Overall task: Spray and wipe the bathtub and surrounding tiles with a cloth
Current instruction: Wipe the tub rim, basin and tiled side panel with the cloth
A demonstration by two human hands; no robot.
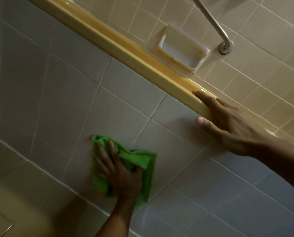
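Green microfibre, the cloth lies bunched and folded against the large pale tiles in the near middle of the view, close above a white grout seam that runs down to the right; the left hand presses it flat to the tile, fingers spread and fairly straight over the fabric, the thumb lying against a raised fold on the right, though blur hides just how it sits; part of the cloth sticks out past the hand on the right and below it. Farther off, the yellow tub rim crosses the scene on a slant from the far left to the right; the right hand rests on it at the right, fingers laid straight over the top of the rim and the thumb against the tile face just under it, loosely braced and not clenched. Beyond the rim, small beige wall tiles carry a recessed ceramic soap dish just above the rim, its hollow showing only bare glaze; to its right a metal grab bar slants down to a round wall mount. At the near left, below the seam, lies a dim beige surface.
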